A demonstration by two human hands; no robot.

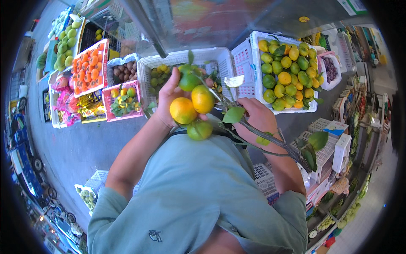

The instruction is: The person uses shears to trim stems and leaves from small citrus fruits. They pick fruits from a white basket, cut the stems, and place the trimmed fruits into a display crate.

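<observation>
In my left hand (168, 100) I hold a cluster of mandarin-like citrus fruits (183, 110), two yellow-orange and others green. They hang on a leafy woody branch (266, 135) that runs down to the right, across my right forearm. My right hand (258, 116) is curled at this branch beside a green leaf (234, 114); its fingertips are partly hidden. A crumpled white scrap (234, 81) shows above the right hand, near the twigs. Beneath the fruit is a white plastic basket (187, 52) with small green-yellow citrus (159, 76) and leaves in it.
A white foam box (257, 74) of green and yellow citrus stands at right, near grapes (330, 68). To the left are a pink basket (123, 116), kiwifruit-like brown fruits (125, 72) and persimmons (88, 71). A metal post (146, 27) rises behind the baskets. Crates (320, 149) are stacked at lower right.
</observation>
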